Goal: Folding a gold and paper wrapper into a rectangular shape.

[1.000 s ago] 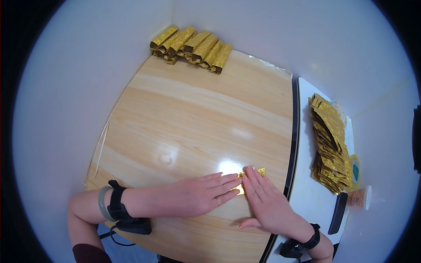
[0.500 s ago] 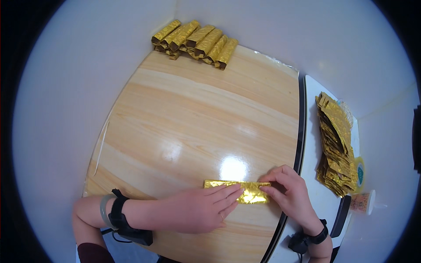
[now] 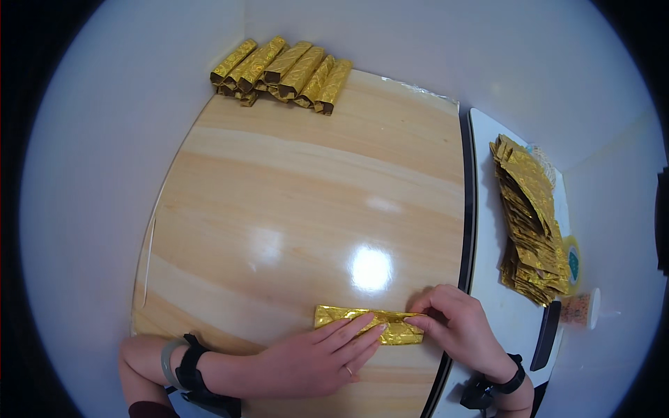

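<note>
A folded strip of shiny gold foil paper (image 3: 403,334) lies crosswise on the near part of the wood-grain table. My left hand (image 3: 333,354) rests across it with fingers stretched out flat, pressing it down and covering its middle. At the strip's right end my right hand (image 3: 456,322) pinches the upper edge between thumb and fingers. Part of the folded edge is hidden under both hands.
Several gold foil tubes (image 3: 301,73) are piled at the table's far left corner. To the right, a stack of gold foil sheets (image 3: 526,216) lies on a white surface (image 3: 486,184), with a tape roll (image 3: 573,265) and a cup (image 3: 580,310) beside it. White walls enclose the table.
The whole view has shifted slightly, so table and piles appear farther left. Both hands stay on the foil strip, the left still flat and the right still pinching its edge.
</note>
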A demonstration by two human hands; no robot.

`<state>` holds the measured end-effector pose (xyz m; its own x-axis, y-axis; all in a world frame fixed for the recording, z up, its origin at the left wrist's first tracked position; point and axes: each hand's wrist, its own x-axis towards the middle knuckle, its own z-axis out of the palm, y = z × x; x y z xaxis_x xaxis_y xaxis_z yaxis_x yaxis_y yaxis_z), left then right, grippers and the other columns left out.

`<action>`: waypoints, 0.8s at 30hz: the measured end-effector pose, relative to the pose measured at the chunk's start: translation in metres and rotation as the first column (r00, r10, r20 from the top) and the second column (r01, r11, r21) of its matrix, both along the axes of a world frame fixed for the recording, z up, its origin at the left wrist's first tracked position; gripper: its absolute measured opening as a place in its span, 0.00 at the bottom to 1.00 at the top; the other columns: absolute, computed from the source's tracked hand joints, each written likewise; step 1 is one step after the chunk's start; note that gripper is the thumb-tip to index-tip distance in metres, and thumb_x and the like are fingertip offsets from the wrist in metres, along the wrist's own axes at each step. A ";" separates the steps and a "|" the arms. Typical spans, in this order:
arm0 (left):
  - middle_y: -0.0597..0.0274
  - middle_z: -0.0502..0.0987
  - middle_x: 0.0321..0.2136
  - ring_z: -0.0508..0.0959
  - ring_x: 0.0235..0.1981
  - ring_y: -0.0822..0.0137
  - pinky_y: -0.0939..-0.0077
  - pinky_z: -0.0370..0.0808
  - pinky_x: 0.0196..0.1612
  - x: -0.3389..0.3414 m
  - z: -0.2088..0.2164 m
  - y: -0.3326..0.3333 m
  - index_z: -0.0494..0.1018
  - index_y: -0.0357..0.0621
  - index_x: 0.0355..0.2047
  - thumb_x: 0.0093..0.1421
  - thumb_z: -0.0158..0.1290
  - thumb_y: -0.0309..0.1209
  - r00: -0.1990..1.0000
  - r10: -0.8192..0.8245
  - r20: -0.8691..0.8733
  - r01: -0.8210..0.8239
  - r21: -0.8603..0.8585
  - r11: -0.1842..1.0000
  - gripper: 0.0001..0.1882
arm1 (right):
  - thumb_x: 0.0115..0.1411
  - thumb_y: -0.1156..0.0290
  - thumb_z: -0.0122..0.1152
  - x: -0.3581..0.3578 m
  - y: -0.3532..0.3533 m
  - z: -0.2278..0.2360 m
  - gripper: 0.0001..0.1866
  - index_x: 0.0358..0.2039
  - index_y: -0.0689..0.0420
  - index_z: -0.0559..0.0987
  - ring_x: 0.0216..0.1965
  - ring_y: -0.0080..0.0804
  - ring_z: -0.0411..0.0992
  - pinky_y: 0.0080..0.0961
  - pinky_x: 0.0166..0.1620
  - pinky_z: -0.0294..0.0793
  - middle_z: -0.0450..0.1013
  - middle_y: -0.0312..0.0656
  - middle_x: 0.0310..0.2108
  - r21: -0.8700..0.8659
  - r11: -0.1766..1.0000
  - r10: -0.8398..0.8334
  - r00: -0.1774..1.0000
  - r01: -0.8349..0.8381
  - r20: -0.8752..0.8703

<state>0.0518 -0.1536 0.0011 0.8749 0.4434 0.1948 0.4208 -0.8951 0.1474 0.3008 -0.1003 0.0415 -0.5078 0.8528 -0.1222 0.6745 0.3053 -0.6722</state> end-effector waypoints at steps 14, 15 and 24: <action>0.47 0.58 0.65 0.54 0.68 0.54 0.53 0.52 0.66 0.000 0.004 0.000 0.59 0.37 0.63 0.63 0.43 0.55 0.994 -0.006 -0.111 -0.012 -0.164 0.986 0.38 | 0.53 0.73 0.67 0.002 0.003 -0.010 0.07 0.30 0.58 0.78 0.28 0.38 0.72 0.29 0.31 0.72 0.73 0.41 0.26 0.038 0.999 -0.023 0.996 0.026 -0.089; 0.47 0.58 0.65 0.54 0.68 0.54 0.53 0.52 0.66 0.000 0.005 0.000 0.59 0.37 0.63 0.63 0.43 0.55 0.994 -0.005 -0.112 -0.014 -0.165 0.986 0.38 | 0.53 0.73 0.67 0.002 0.003 -0.010 0.07 0.30 0.57 0.77 0.28 0.37 0.72 0.30 0.31 0.73 0.72 0.40 0.26 0.100 0.995 0.005 0.997 0.002 -0.071; 0.40 0.59 0.64 0.56 0.67 0.49 0.58 0.49 0.68 0.003 0.007 0.003 0.60 0.31 0.60 0.64 0.39 0.55 0.989 -0.026 -0.148 0.011 -0.107 0.994 0.39 | 0.49 0.75 0.67 -0.002 0.001 -0.012 0.12 0.34 0.55 0.75 0.31 0.38 0.69 0.28 0.32 0.71 0.68 0.39 0.28 0.403 0.891 0.154 0.975 -0.208 0.163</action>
